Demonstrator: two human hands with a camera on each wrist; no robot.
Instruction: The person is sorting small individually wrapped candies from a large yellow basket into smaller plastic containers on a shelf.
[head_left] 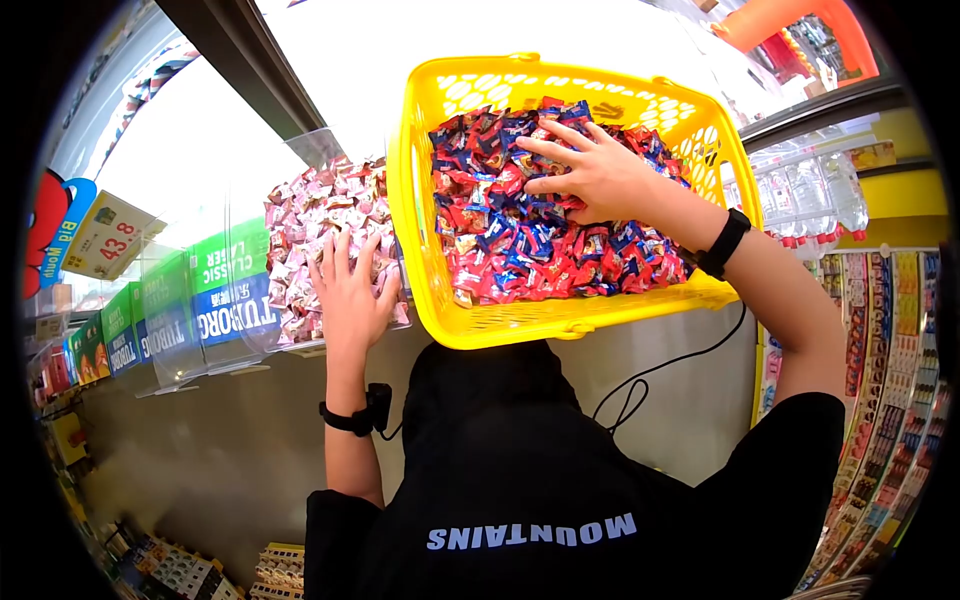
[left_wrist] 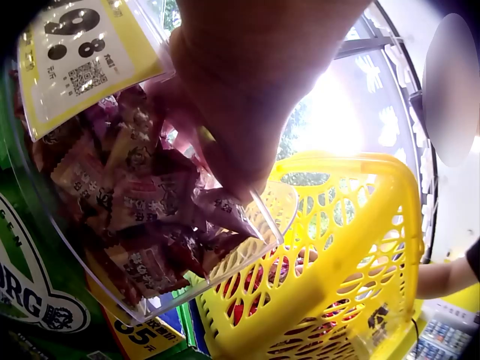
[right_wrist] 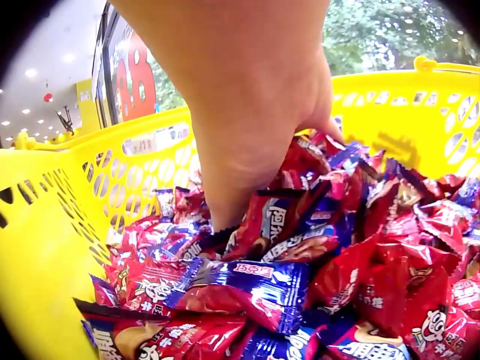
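Pink-wrapped candies (head_left: pixel 300 215) fill a clear plastic bin (left_wrist: pixel 112 296) at the left. On top of them rests my left hand (head_left: pixel 355 295), fingers spread, at the side next to the yellow basket. The yellow basket (head_left: pixel 412 240) holds a deep heap of red and blue wrapped candies (head_left: pixel 520 260). My right hand (head_left: pixel 610 175) reaches in from the right and lies on this heap with spread fingers. In the right wrist view, its fingertips are mostly hidden behind the hand, and candy wrappers (right_wrist: pixel 240 289) surround it.
Green and blue Tuborg cartons (head_left: pixel 235 285) stand left of the clear bin. A yellow price tag (left_wrist: pixel 94 60) sits at the bin's edge. Bottles of clear liquid (head_left: pixel 810 200) and racks of small packets (head_left: pixel 890 370) are on the right. A black cable (head_left: pixel 650 375) hangs below the basket.
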